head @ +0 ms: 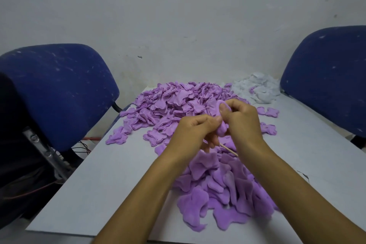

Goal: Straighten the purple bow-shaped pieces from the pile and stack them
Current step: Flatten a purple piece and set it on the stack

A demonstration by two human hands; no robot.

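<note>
Both my hands meet above the middle of the table and work one purple bow-shaped piece between them. My left hand pinches its lower part with curled fingers. My right hand grips its upper part, thumb on top. A thin wooden stick pokes out below the hands; which hand holds it I cannot tell. A large pile of purple pieces lies at the far side. A second heap of purple pieces lies near me, partly under my forearms.
The grey table stands against a white wall. A blue chair is at the left, another blue chair at the right. White stuffing lies at the far right corner. Loose purple pieces are scattered on the right.
</note>
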